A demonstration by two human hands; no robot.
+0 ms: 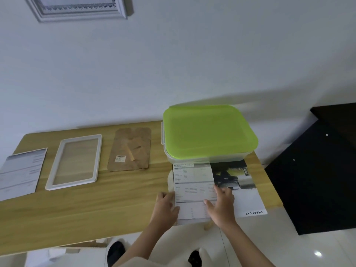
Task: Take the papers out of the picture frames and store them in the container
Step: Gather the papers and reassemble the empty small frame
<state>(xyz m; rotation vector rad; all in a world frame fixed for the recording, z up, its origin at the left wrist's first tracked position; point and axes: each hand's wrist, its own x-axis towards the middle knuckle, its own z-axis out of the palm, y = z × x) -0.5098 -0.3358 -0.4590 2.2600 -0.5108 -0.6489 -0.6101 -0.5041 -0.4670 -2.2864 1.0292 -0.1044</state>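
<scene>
A clear container (208,158) with a closed green lid (209,132) stands at the table's back right. In front of it lies a printed sheet (192,182) on top of a picture frame whose white edge (170,182) shows at its left. A second paper with a car photo (244,189) lies beside it on the right. My left hand (165,205) pinches the printed sheet's left edge. My right hand (221,203) rests on the sheet with spread fingers. An empty white frame (54,170) and a brown backing board (131,149) lie to the left.
Another printed paper (21,170) lies at the wooden table's (96,205) far left edge. A black cabinet (316,170) stands right of the table. A framed certificate (77,8) hangs on the white wall. Tiled floor shows below.
</scene>
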